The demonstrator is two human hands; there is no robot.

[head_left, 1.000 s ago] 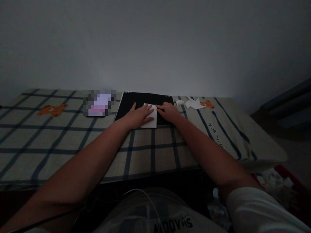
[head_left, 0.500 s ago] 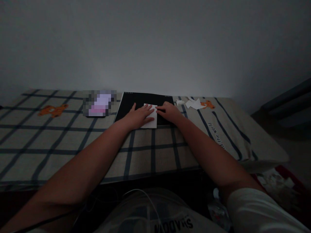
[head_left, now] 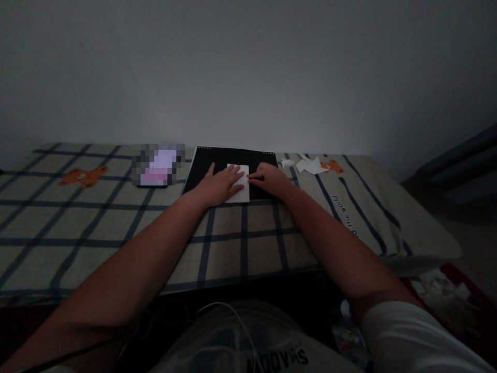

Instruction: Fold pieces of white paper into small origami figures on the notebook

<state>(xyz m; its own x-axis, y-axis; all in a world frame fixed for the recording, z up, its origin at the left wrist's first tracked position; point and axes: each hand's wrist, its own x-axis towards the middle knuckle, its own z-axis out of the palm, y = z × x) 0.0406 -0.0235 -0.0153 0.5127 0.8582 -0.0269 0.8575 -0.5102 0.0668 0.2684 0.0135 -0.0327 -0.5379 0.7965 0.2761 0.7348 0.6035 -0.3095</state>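
Still flat: left hand (head_left: 218, 185), right hand (head_left: 271, 179) on white paper (head_left: 241, 187).

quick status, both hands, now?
Left hand: open, flat on the white folded paper sheet.
Right hand: fingers curled, fingertips at the paper's right edge; grip cannot be told.

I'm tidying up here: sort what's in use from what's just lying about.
In use: white paper under the left hand, right hand at its edge, black board beneath.
Lying about: paper scraps, blurred item, checked cloth.
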